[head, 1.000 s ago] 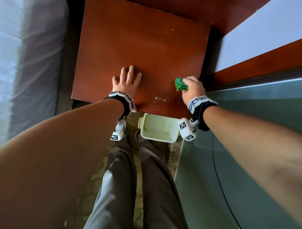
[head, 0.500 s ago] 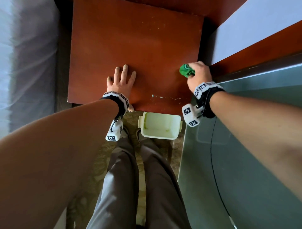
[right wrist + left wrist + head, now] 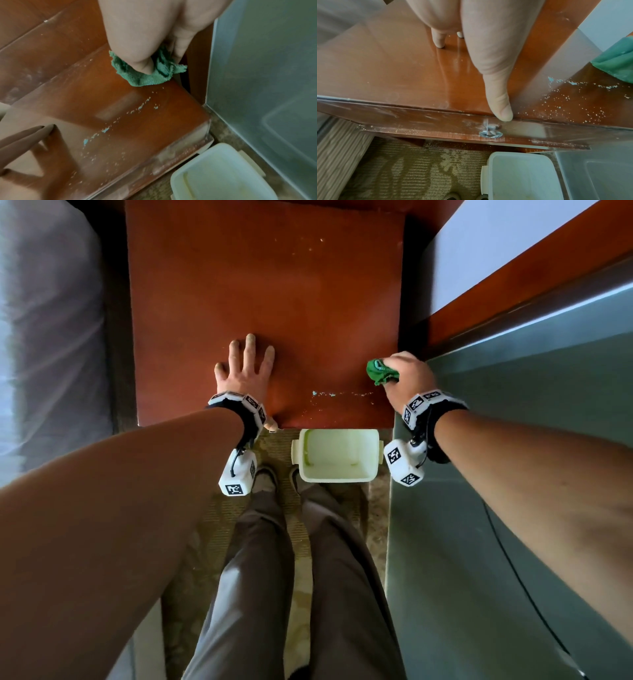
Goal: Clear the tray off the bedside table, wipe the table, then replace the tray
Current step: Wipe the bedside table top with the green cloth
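Bedside table [image 3: 267,285], reddish wood, lies bare at its middle, with pale and bluish crumbs [image 3: 339,394] in a line near its front edge. No tray appears on it. The left hand [image 3: 244,371] lies flat on the top, fingers spread, thumb at the front edge above a metal knob [image 3: 490,133]. The right hand [image 3: 406,378] clutches a bunched green cloth [image 3: 380,370] at the table's right edge. A pale bin [image 3: 337,456] stands on the carpet [image 3: 412,174] below. No readable writing; only black-and-white square markers on the wristbands [image 3: 423,402].
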Action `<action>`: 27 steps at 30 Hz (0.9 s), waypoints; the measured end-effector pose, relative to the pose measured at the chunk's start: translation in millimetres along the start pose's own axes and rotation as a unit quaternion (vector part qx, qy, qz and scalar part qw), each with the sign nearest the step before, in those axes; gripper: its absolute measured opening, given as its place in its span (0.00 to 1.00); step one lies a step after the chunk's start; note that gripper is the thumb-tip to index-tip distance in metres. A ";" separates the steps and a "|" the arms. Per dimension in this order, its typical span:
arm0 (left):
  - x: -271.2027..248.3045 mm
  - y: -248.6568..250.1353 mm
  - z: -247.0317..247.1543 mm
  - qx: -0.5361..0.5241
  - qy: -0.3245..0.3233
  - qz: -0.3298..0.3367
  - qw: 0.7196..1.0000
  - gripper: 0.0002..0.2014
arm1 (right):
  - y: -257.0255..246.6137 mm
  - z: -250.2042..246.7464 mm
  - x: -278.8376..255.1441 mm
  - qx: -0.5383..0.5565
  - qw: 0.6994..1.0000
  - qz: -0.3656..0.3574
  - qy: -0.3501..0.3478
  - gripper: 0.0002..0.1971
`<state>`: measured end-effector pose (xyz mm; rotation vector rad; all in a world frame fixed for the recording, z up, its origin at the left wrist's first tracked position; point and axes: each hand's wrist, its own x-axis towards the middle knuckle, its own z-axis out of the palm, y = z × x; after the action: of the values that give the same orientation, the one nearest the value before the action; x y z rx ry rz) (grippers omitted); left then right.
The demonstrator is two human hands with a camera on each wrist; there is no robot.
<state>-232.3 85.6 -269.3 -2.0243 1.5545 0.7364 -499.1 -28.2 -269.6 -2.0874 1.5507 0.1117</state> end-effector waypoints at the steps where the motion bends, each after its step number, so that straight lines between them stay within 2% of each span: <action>1: 0.1 0.3 -0.2 0.001 0.001 0.000 1.000 0.79 | -1.9 4.0 -6.4 0.007 1.000 0.030 -0.004 0.22; 5: 0.3 0.2 -1.6 0.002 -0.004 0.004 1.000 0.79 | -17.1 24.8 -28.6 0.048 0.989 0.141 0.023 0.21; 8: -0.3 -0.2 -2.7 0.002 -0.010 0.009 1.000 0.78 | -37.6 37.1 -39.9 0.068 0.981 0.179 0.032 0.21; 14: -1.5 -0.9 0.9 0.000 0.011 0.016 1.000 0.78 | -59.3 44.6 -51.2 0.103 0.984 0.145 0.009 0.20; 21: 0.8 -1.0 1.6 -0.002 0.001 0.017 1.000 0.77 | -23.0 25.3 -38.3 0.101 0.961 0.245 0.082 0.20; 27: 1.3 -1.0 1.9 -0.002 -0.001 0.013 1.000 0.78 | -38.3 45.6 -47.4 0.098 0.973 0.198 0.060 0.22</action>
<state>-231.3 86.2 -271.5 -2.0089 1.5831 0.7527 -469.1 41.3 -277.1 -1.6390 1.9506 -0.0264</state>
